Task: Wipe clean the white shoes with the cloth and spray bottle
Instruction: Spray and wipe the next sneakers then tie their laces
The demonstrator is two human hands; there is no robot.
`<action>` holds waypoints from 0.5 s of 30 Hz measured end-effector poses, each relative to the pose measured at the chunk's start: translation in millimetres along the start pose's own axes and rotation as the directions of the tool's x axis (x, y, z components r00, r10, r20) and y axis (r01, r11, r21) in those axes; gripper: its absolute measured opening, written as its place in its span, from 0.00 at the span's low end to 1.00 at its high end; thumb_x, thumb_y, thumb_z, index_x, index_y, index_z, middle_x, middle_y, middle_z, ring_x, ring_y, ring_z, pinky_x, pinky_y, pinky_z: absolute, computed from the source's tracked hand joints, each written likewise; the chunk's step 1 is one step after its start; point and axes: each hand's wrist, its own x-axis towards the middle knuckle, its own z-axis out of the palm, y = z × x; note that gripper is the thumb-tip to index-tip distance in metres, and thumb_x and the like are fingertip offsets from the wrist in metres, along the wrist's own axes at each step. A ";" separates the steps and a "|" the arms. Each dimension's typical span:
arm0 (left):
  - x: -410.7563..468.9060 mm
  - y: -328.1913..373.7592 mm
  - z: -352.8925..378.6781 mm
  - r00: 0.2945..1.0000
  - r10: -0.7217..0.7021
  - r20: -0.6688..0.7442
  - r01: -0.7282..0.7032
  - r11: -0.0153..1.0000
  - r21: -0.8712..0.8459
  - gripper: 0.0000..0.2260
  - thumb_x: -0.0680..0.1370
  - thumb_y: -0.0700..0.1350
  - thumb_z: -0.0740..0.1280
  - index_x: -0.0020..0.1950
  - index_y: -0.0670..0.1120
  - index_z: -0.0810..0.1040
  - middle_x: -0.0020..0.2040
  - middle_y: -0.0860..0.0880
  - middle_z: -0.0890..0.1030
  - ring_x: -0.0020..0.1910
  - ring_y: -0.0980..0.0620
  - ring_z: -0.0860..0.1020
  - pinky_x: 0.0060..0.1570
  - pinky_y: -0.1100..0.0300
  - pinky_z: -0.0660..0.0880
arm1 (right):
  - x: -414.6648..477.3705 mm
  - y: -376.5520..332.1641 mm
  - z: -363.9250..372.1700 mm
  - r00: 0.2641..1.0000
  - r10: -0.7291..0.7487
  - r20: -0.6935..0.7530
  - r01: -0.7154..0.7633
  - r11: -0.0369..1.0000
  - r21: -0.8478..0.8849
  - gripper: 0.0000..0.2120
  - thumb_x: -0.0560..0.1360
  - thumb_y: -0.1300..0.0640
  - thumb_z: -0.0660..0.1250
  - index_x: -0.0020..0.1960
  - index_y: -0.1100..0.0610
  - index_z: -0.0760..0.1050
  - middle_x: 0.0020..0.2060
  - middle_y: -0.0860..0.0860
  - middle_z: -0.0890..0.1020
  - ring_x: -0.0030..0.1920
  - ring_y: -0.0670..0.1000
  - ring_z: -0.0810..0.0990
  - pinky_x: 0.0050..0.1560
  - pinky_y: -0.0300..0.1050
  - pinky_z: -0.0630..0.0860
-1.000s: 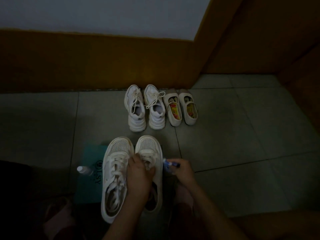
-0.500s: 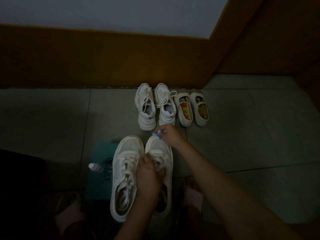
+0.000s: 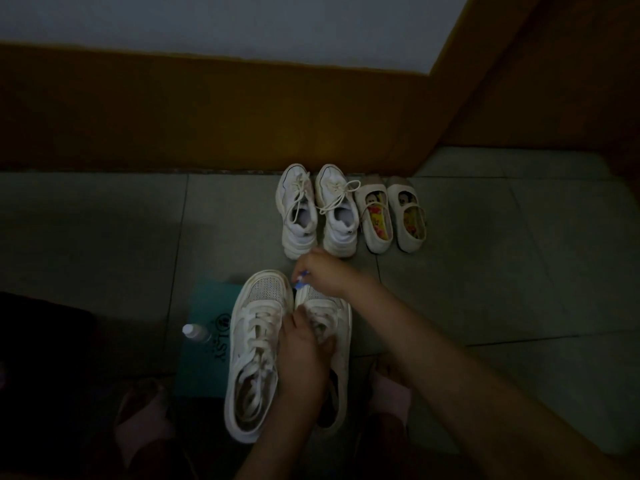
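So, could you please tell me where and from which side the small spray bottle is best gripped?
Take the spray bottle round its clear body just under the white cap, coming from above and its left. It seems upright on the teal sheet, and the near left sneaker sits close on its right, so the left probably leaves more room.

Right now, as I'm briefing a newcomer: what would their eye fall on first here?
The large white sneakers at bottom centre: the left hand grips the right-side one while the right hand pinches a small blue-and-white item at its toe. Laced sneakers and strap shoes stand by the wall behind; a spray bottle stands on the left.
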 end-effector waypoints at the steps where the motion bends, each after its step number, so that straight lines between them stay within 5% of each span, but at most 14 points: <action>1: -0.4 0.2 -0.3 1.000 0.004 0.004 -0.004 1.000 0.010 0.29 0.73 0.51 0.68 0.70 0.44 0.63 0.64 0.45 0.71 0.62 0.48 0.72 0.60 0.60 0.67 | -1.2 2.1 -0.1 1.000 -0.019 0.009 0.019 0.999 -0.034 0.09 0.75 0.65 0.63 0.52 0.62 0.81 0.50 0.59 0.81 0.57 0.58 0.72 0.58 0.57 0.72; 15: -1.2 0.0 0.4 0.999 0.036 0.030 -0.034 0.997 -0.064 0.29 0.73 0.47 0.69 0.70 0.43 0.63 0.66 0.43 0.69 0.61 0.47 0.72 0.59 0.57 0.71 | -16.1 18.8 -1.3 0.991 0.008 -0.136 -0.025 0.992 -0.126 0.17 0.74 0.72 0.58 0.58 0.59 0.78 0.57 0.58 0.77 0.58 0.61 0.70 0.60 0.49 0.65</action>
